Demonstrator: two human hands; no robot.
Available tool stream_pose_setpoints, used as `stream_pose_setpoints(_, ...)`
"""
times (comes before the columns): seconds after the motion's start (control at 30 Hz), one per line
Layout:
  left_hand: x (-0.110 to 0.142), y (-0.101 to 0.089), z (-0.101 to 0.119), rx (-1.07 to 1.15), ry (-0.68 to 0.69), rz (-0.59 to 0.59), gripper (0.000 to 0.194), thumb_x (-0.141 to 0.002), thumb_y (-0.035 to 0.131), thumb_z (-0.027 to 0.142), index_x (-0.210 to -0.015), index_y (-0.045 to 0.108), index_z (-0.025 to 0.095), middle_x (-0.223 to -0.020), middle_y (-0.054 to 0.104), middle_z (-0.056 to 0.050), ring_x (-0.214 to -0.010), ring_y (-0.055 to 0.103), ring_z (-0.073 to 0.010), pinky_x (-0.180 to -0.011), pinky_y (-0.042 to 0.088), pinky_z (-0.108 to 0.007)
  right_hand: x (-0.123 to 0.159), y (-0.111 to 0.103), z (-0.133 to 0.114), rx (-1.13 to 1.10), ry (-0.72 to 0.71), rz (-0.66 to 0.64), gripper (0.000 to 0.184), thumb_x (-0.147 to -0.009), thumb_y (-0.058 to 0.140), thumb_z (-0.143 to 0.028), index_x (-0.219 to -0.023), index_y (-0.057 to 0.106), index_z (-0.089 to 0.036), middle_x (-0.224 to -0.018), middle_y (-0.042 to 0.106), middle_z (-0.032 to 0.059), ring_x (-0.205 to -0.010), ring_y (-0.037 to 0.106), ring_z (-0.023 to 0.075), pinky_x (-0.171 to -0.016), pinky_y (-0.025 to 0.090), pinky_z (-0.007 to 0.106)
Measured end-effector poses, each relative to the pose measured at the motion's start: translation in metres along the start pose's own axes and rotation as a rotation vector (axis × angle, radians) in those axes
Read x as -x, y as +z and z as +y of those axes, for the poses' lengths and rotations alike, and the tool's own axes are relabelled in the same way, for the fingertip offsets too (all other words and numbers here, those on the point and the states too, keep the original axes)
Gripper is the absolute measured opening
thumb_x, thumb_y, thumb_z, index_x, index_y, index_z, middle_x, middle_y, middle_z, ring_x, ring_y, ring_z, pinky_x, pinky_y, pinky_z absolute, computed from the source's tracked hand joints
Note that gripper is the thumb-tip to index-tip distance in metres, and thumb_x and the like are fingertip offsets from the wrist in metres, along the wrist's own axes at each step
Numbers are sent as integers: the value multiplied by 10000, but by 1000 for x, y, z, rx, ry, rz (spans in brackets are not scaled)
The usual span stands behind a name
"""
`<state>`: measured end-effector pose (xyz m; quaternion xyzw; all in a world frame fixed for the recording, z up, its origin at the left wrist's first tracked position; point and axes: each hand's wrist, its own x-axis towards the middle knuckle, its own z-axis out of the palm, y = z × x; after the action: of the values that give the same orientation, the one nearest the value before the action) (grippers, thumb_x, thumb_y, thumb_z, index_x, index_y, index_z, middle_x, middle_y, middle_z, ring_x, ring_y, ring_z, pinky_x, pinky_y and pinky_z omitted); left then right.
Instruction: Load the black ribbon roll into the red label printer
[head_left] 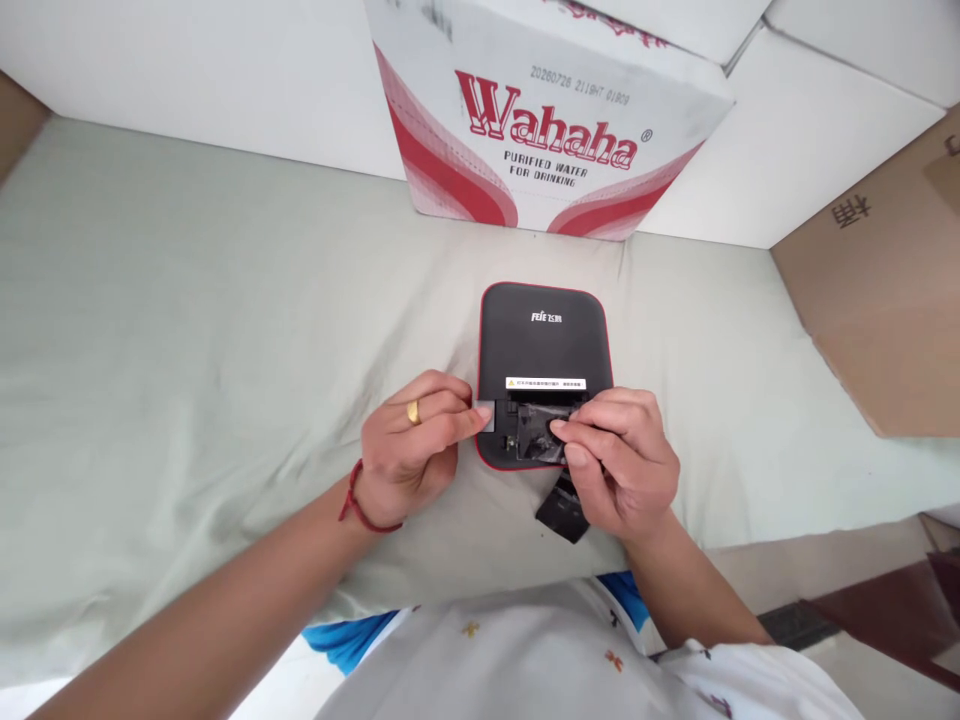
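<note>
A dark grey square device (pixel 544 340) with a red rim and a white logo lies on the pale green cloth (pixel 187 330). An open compartment (pixel 536 425) shows at its near edge. My left hand (pixel 411 445), with a gold ring and a red wrist cord, pinches a small grey piece (pixel 486 415) at the device's left near corner. My right hand (pixel 619 460) is closed, its fingertips pressed into the open compartment. A small black cover (pixel 561 510) pokes out under my right hand, and I cannot tell whether that hand holds it.
A white and red Wahaha water carton (pixel 547 110) stands behind the device. White foam boards (pixel 787 150) line the back. A brown cardboard box (pixel 885 290) sits at the right. Dark floor shows at the lower right.
</note>
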<state>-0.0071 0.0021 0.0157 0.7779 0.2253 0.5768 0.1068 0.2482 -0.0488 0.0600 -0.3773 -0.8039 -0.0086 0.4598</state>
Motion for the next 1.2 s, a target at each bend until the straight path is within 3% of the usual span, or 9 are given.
stream_pose_setpoints(0.33,6,5,3,141,-182,-20,357,-1117,629,-57,-1104,792,261,-751,637,27,-587,581,-125,-517,433,-257,-21,-24,-2,-70,-63,-164,221,-1245,633,-266,-1196,821,-161,-1038,827,82,-980,748,197,-899,666,379)
stream_pose_setpoints(0.5,7,9,-2,76,-65,-23,360,-1092,510,-48,-1145,706,250,-716,588,62,-557,517,-132,-542,400,-264,-75,-48,13,-165,179,-420,287,-1273,660,-315,-1105,865,-205,-1097,862,42,-942,820,130,-864,655,277)
stream_pose_setpoints(0.6,9,12,-4,19,-52,-15,412,-1056,469,-62,-1207,698,246,-770,639,55,-602,578,-133,-585,427,-245,-102,-37,25,172,191,-710,188,-1213,702,-257,-1217,887,-224,-1204,885,51,-1020,845,186,-879,633,323)
stream_pose_setpoints(0.7,12,12,-3,-32,-51,-34,479,-986,461,-84,-1255,683,244,-790,649,58,-612,589,-139,-598,429,-246,-116,-10,36,449,190,-951,134,-1088,738,-145,-1100,856,-206,-1088,869,73,-881,789,230,-720,484,365)
stream_pose_setpoints(0.8,14,11,-3,-64,-56,-64,559,-927,482,-86,-1328,670,255,-797,677,64,-618,612,-153,-619,455,-264,-120,16,43,506,199,-1008,137,-991,775,-76,-929,774,-198,-952,823,83,-758,705,220,-659,364,375)
stream_pose_setpoints(0.9,14,11,-3,-88,-61,-88,634,-894,493,-84,-1393,645,275,-787,683,76,-614,637,-165,-630,474,-275,-122,19,43,514,199,-1034,124,-957,811,-95,-928,759,-204,-972,825,82,-764,696,218,-648,340,374)
stream_pose_setpoints(1.0,14,12,-4,-103,-42,-80,636,-868,480,-90,-1373,625,268,-775,661,80,-603,624,-153,-605,457,-260,-123,-12,34,461,202,-990,101,-1009,822,-197,-1108,822,-219,-1048,843,66,-781,710,210,-665,416,356)
stream_pose_setpoints(1.1,13,12,-4,-104,-35,-72,611,-857,466,-89,-1335,616,260,-778,651,79,-610,622,-138,-597,453,-243,-115,-73,22,235,264,-780,357,-1178,745,-440,-1490,817,-281,-972,810,22,-648,638,163,-627,493,338)
stream_pose_setpoints(1.2,14,11,-4,-98,-56,-93,621,-856,467,-79,-1350,617,267,-797,670,76,-630,656,-136,-604,463,-240,-89,-134,18,201,455,-609,427,-1183,724,-677,-1420,836,-339,-695,645,-30,-531,567,170,-488,418,335)
